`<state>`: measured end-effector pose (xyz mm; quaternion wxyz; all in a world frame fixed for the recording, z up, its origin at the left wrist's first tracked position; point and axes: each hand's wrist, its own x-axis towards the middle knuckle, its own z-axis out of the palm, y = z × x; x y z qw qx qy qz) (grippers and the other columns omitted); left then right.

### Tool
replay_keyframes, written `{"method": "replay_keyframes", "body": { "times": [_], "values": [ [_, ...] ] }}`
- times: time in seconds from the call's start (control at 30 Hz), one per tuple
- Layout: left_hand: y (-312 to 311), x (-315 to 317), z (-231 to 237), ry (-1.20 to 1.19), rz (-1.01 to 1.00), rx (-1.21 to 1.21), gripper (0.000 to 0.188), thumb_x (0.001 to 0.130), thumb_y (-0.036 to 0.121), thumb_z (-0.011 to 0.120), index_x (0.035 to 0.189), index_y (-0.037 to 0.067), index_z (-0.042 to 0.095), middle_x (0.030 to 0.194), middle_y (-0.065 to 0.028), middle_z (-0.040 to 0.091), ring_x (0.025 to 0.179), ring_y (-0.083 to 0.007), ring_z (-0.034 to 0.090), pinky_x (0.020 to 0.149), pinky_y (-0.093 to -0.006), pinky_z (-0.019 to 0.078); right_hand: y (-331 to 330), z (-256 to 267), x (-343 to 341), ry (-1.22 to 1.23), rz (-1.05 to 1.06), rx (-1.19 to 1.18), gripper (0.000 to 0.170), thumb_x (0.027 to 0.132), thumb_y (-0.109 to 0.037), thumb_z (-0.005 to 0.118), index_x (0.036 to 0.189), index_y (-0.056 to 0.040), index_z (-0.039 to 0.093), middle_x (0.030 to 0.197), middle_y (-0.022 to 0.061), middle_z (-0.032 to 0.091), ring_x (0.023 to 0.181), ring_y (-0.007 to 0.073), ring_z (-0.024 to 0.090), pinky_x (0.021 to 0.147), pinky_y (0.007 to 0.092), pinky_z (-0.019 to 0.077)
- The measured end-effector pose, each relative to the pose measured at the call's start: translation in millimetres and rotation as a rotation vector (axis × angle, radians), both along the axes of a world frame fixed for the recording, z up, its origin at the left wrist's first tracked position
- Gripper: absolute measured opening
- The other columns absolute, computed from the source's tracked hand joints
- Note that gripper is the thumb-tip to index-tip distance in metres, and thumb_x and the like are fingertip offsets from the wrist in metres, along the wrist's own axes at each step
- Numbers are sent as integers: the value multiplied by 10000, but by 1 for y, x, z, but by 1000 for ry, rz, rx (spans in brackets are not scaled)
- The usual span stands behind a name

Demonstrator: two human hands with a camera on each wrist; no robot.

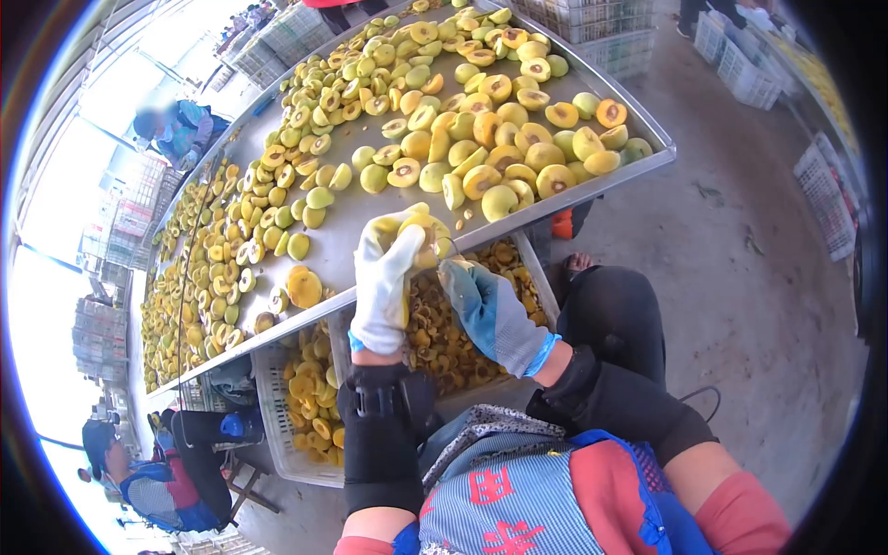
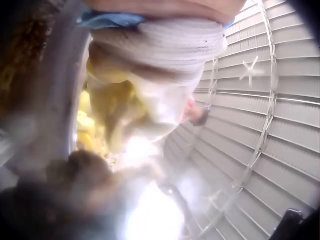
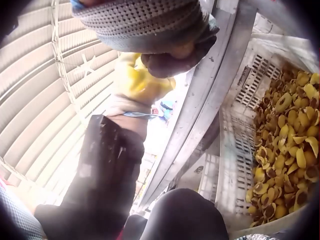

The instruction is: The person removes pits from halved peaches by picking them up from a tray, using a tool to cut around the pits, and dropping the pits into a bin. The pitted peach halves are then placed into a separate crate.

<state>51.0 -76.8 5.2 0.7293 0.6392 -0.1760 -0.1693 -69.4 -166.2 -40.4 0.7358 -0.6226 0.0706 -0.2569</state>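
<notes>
My left hand [image 1: 384,282], in a white glove with a yellow palm, grips a yellow peach piece [image 1: 433,239] over the table's near edge. Close on its right, my right hand [image 1: 499,310], in a blue-grey glove, curls its fingers around a thin metal tool [image 1: 450,248], mostly hidden by the glove. The fingertips of the right hand sit right at the fruit. In the left wrist view the white glove [image 2: 155,75] fills the top, with glare and blur below. The right wrist view has the right glove [image 3: 145,27] above the left glove's yellow palm [image 3: 142,82].
Many halved peaches [image 1: 481,120] lie across a metal table [image 1: 338,236] with a raised rim. Below its near edge stand a crate of peach pieces [image 1: 314,398] and another of darker scraps [image 3: 290,145]. Another person [image 1: 157,481] sits at left; one more [image 1: 180,129] stands beyond.
</notes>
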Motion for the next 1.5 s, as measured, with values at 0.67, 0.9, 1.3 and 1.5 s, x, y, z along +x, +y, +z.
{"method": "replay_keyframes", "body": {
  "times": [0.67, 0.9, 1.3, 1.5],
  "values": [
    [24, -55, -18, -18, 224, -238, 315, 1045, 255, 454, 1214, 22, 582, 1105, -136, 661, 968, -241, 657, 857, -351, 543, 24, 0, -2, 152, 367, 122, 544, 1040, -464, 497, 1139, 46, 658, 944, 65, 698, 879, 88, 554, 787, 290, 503],
    [16, -63, -18, 15, 358, -175, 341, 1048, 282, 464, 1243, 20, 560, 1076, -128, 661, 949, -226, 655, 866, -352, 544, 29, 0, -8, 271, 405, 101, 621, 1025, -537, 476, 1077, 49, 676, 862, 92, 696, 817, 106, 566, 745, 306, 502],
    [32, -58, -9, 267, 212, -19, 438, 1034, 364, 465, 1068, -26, 661, 916, -161, 707, 772, -237, 683, 711, -358, 576, 29, -10, -13, 378, 511, 46, 633, 1032, -544, 445, 1039, 40, 690, 814, 121, 683, 799, 118, 547, 740, 315, 490],
    [29, -63, -13, 211, 270, -62, 466, 1037, 374, 450, 1002, -30, 679, 848, -154, 710, 704, -221, 678, 672, -338, 576, 27, 14, -15, 577, 627, 227, 714, 996, -656, 394, 1041, -4, 682, 712, 82, 620, 632, 155, 540, 577, 333, 476]
  ]
}}
